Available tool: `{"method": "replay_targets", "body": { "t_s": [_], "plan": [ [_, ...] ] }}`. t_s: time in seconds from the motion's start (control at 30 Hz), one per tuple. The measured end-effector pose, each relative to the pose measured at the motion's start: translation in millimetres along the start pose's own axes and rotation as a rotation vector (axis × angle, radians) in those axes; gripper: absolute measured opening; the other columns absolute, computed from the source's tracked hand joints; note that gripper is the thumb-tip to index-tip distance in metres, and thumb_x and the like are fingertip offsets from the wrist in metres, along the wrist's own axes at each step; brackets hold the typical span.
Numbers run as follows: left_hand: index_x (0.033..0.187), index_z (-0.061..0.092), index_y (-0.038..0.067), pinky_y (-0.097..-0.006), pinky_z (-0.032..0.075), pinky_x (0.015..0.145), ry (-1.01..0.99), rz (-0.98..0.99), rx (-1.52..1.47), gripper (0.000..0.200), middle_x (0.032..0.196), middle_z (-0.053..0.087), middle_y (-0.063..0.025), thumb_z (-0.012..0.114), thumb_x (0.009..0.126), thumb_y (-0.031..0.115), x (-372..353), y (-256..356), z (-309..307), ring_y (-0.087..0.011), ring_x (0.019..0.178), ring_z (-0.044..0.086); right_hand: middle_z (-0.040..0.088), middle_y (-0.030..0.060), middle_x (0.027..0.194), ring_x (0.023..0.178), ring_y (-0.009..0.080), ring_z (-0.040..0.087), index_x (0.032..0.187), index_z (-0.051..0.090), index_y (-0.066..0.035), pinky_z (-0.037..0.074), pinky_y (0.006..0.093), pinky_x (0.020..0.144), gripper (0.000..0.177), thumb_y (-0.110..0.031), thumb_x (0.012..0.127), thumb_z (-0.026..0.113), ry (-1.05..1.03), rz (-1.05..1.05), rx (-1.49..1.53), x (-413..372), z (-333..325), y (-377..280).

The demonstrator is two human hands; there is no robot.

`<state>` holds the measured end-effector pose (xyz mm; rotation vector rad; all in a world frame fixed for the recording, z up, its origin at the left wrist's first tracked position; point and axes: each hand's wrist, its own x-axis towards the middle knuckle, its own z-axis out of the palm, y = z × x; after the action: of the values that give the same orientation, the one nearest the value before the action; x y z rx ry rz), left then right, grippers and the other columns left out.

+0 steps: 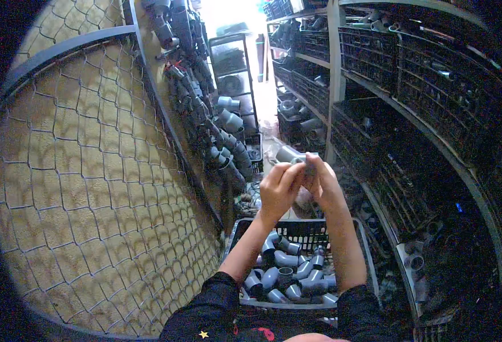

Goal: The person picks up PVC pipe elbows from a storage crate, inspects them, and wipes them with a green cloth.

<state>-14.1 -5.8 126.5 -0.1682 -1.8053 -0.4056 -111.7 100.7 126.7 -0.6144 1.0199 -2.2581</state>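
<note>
Both hands are raised in front of me, above the far rim of a black plastic crate [353, 228]. A grey plastic pipe fitting [288, 153] shows just beyond the fingers; its exact shape is partly covered. My left hand [280, 187] is closed with its fingertips on the fitting's near side. My right hand [326, 181] is closed around its right end, thumb on top. Below the wrists, the crate holds many loose grey pipe elbows [286, 258] lying in a jumble.
Wire-mesh fencing [91, 171] in a metal frame runs along the left. Stacked grey fittings [231, 121] line the wall behind it. Shelves with black crates [371, 51] rise on the right. A narrow aisle leads to a bright opening, with a rack [232, 62] beside it.
</note>
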Motion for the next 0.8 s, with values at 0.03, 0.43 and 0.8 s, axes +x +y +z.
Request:
{"method": "replay_targets", "body": {
  "t_s": [0.03,0.43,0.8],
  "plan": [
    [0.104,0.069,0.008,-0.0374,0.055,0.07,0.036,-0.042,-0.018,0.02,0.092,0.064,-0.0104,0.074,0.085,0.007,1.8,-1.1,-0.9,-0.0288,0.081,0.066,0.061,0.0096,0.096,0.083,0.0155,0.063,0.105,0.053,0.0,0.054,0.0295,0.068,0.045,-0.036,0.088,0.074,0.049,-0.02,-0.009,1.3,2.6,4.4],
    [0.106,0.067,0.006,-0.0386,0.053,0.074,0.114,-0.093,-0.086,0.018,0.094,0.062,-0.0131,0.069,0.089,0.005,-0.3,-2.4,5.5,-0.0296,0.085,0.062,0.065,0.0079,0.096,0.086,0.0175,0.066,0.109,0.06,-0.001,0.056,0.0324,0.076,0.039,-0.033,0.09,0.068,0.063,0.071,0.041,-8.5,14.7,-9.7],
    [0.105,0.069,0.008,-0.0363,0.053,0.066,0.174,0.016,-0.103,0.024,0.092,0.059,-0.011,0.075,0.082,0.002,4.0,4.7,-1.3,-0.0273,0.079,0.063,0.061,0.0013,0.084,0.072,0.0109,0.059,0.099,0.061,-0.008,0.051,0.0277,0.068,0.041,-0.045,0.088,0.072,0.073,0.049,-0.271,-20.8,27.7,-21.8]
  ]
}}
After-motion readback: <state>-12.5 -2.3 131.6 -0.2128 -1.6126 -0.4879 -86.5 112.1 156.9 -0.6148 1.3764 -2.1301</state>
